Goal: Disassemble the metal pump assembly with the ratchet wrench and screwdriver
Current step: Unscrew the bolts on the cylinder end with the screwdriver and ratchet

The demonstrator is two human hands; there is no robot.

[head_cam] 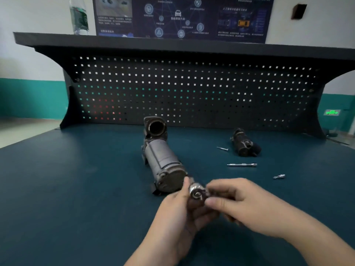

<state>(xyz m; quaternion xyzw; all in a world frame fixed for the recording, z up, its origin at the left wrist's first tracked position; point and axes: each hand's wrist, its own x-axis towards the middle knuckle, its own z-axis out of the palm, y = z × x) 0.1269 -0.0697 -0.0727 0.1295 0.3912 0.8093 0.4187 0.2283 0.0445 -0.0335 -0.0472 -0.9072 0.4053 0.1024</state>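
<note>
The grey metal pump assembly (163, 160) lies on the blue bench top, its open flange end facing away and its round end cap close to my hands. My left hand (180, 212) and my right hand (242, 204) meet just in front of that cap. Both grip a small tool with a shiny round metal head (196, 191), which looks like the ratchet wrench. My right thumb and fingers pinch beside the head; my left fingers curl under it. The tool's handle is hidden by my hands.
A detached dark pump part (245, 143) lies at the back right. Near it are a loose bolt (222, 148), a slim silver extension bar (242, 164) and a small metal bit (279, 176). A dark pegboard (192, 89) stands behind; a water bottle (79, 16) sits on its shelf.
</note>
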